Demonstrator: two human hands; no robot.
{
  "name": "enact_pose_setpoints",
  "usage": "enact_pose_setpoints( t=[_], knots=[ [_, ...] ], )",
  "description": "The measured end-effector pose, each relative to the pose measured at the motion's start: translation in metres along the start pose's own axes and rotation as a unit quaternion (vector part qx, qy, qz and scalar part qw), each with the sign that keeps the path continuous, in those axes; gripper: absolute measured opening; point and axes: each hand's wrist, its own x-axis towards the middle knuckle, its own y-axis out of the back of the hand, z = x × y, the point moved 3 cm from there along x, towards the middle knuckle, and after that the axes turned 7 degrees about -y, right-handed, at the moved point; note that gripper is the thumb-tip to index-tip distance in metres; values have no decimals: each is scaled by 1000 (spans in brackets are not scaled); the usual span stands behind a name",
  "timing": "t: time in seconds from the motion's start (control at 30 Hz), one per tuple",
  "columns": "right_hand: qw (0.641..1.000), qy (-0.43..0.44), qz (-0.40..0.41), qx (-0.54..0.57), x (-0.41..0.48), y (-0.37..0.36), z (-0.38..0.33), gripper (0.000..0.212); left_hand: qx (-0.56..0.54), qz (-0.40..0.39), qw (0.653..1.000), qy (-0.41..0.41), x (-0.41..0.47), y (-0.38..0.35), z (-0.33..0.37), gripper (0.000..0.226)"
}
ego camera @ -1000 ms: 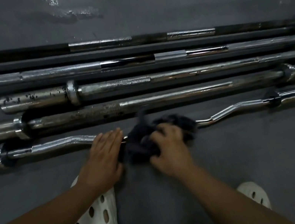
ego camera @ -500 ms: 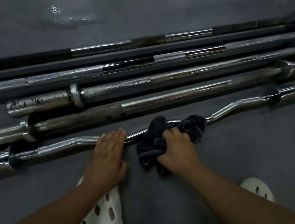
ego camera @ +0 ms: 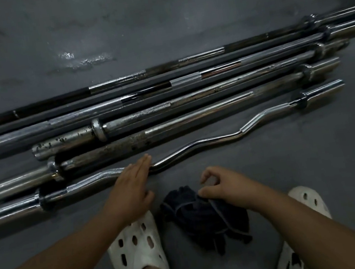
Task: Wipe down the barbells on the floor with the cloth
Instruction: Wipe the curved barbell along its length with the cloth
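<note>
Four steel barbells (ego camera: 192,118) lie beyond the wavy chrome curl bar (ego camera: 215,139), left hand (ego camera: 131,189) resting on it with fingers flat, right hand (ego camera: 225,187) with fingers curled over the dark cloth (ego camera: 200,219), grip unclear.

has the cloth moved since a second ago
Yes. The cloth was on the curl bar; now it lies clear of it, nearer the person, between the white shoes.
</note>
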Motion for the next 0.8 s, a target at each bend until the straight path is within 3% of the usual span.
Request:
enact_pose_setpoints(
  t=[0.2, 0.3, 0.5, 0.7, 0.8],
  knots=[
    [987, 79, 138, 11, -38, -4, -38, 36, 23, 27, 999, -35, -20, 52, 32, 86],
    [972, 79, 207, 84, -55, -13, -54, 28, 35, 34, 998, -33, -42, 79, 40, 88],
    [939, 56, 252, 228, -103, -42, -52, 15, 32, 34, 999, -9, -114, 137, 41, 86],
    [936, 78, 297, 173, -159, -31, -74, 15, 40, 29, 999, 1, -148, 180, 4, 88],
    [928, 92, 319, 166, -163, -19, -102, 30, 60, 28, 998, -11, -161, 180, -17, 85]
  ],
)
